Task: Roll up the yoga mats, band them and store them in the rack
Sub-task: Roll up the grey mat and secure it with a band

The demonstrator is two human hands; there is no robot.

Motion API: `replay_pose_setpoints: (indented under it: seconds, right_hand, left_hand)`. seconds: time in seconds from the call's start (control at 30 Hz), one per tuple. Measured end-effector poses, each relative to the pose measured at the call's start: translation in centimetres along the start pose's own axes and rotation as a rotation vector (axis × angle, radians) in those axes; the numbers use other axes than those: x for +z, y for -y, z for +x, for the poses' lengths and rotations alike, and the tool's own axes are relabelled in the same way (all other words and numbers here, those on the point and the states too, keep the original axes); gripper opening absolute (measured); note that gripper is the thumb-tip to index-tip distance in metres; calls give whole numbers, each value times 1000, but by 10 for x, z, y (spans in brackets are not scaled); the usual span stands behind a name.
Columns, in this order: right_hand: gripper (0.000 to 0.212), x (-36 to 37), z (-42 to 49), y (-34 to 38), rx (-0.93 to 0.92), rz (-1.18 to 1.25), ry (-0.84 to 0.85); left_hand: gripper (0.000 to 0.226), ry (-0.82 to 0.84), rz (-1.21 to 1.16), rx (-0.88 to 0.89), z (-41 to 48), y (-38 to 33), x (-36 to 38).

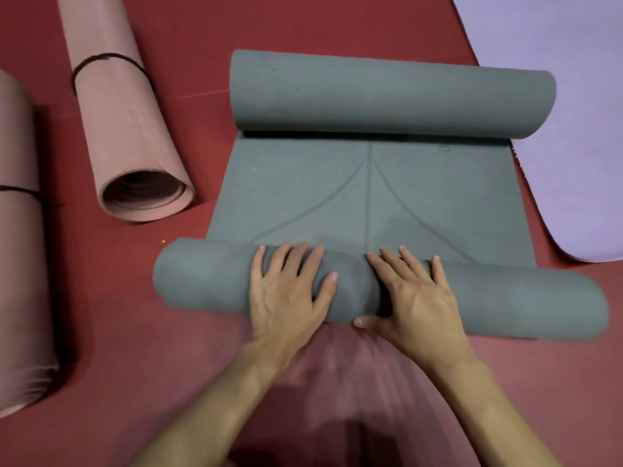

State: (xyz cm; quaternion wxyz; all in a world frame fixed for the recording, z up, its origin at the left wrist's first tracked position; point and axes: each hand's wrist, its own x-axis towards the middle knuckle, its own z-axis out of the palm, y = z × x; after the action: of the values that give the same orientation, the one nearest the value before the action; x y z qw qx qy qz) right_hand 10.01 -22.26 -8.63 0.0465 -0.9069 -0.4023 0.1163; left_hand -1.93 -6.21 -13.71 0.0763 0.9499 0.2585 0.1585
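Red floor (101,315); grey mat roll (209,281) axis left-right; left hand (290,294), right hand (416,298) press, fingers (258,264) spread.

No readable text, label, brand or number shows on anything here.

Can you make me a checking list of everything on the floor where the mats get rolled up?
Surface: red floor; the mats lie straight on it.
Job's things: grey mat, rolled at both ends and flat in the middle; pink roll with a black band; second pink roll at the left edge, also banded; purple mat lying flat; no rack seen.
Clutter: one tiny orange speck beside the grey mat.
Grippers: left hand and right hand press on the near roll, side by side, fingers straight.
Cables: nothing seen.
Surroundings: nothing seen beyond the floor.
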Motion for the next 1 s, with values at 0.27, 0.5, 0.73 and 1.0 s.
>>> replay_pose_setpoints:
  seconds: [0.27,0.5,0.73,1.0]
  right_hand:
    - [119,5,26,11,-58,-26,-78]
    - [120,12,34,5,-76,-28,-168]
    - [121,11,25,14,-98,-63,-167]
    - [120,-17,66,9,-73,-67,0]
  left_hand:
    - [57,160,66,-68,68,-1,4]
    - [64,81,102,76,17,-19,5]
    - [61,141,155,20,43,-20,11]
    - [66,97,128,123,53,-3,10]
